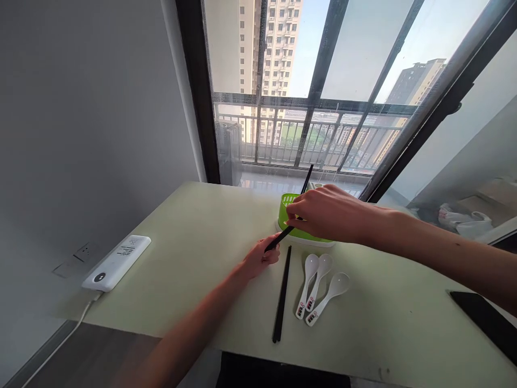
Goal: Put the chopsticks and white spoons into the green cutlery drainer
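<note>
Head cam looks down at a pale green table (194, 269) by the window, with a green holder (287, 200) near the far edge and a white power strip (117, 262) off on the left. Right hand (323, 213) is over the holder pinching a black chopstick (297, 207) mid-shaft, tilted, while the left hand (260, 258) curls its fingers around the lower end. Just beside that, another chopstick (281, 296) lies flat on the table with three white spoons (317, 288) next to it.

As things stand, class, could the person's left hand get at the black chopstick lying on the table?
Probably yes. The left hand lies just left of the lying chopstick, with bare table between them; its fingers touch the tilted chopstick, so it must release that first.
</note>
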`<action>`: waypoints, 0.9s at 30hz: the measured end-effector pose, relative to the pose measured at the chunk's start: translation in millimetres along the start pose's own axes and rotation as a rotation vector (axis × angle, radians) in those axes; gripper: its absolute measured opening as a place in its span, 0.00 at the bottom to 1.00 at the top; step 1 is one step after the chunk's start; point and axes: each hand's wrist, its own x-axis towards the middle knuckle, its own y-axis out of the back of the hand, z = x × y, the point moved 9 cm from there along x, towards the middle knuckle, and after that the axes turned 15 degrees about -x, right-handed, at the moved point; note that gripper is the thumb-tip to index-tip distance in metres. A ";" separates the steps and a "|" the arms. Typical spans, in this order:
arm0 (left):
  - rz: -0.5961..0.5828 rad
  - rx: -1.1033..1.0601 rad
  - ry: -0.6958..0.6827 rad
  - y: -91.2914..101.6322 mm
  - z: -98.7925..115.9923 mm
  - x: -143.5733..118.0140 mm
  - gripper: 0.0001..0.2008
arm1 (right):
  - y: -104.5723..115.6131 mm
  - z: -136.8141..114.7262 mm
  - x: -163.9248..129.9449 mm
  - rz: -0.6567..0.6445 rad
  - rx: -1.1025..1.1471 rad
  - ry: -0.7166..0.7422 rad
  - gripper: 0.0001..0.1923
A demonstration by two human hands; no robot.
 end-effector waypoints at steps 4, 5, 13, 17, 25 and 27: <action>0.001 -0.028 -0.036 -1.7 2.4 -0.9 0.25 | 6.3 16.9 0.0 0.033 0.107 -0.161 0.12; 0.001 -0.037 -0.048 -1.0 3.2 -0.6 0.25 | 8.4 20.3 -0.5 0.053 0.148 -0.200 0.11; 0.018 -0.112 -0.112 8.4 9.3 3.0 0.25 | 13.3 17.5 -0.9 0.160 0.537 -0.275 0.14; 0.017 -0.133 -0.103 8.5 9.7 3.1 0.22 | 9.0 11.7 0.4 0.149 0.596 -0.296 0.16; 0.024 -0.154 -0.093 6.9 10.3 2.7 0.23 | 1.6 12.2 1.8 0.186 0.595 -0.273 0.19; 0.031 -0.154 -0.098 7.5 11.2 2.8 0.22 | -1.9 15.9 1.5 0.198 0.607 -0.299 0.19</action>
